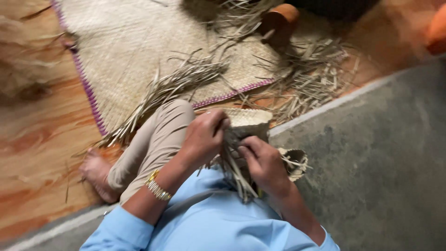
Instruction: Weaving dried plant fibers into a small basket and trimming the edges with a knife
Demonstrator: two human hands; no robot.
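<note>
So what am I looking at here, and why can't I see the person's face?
The camera sits on the person's head and looks down, so you see only their arms and lap. The left hand and right hand both grip a small woven basket with loose strips hanging out. The person sits on the floor with one knee bent. In front lies a woven mat with a purple edge, and dry leaf strips are scattered over it. A brown pot stands further back.
</note>
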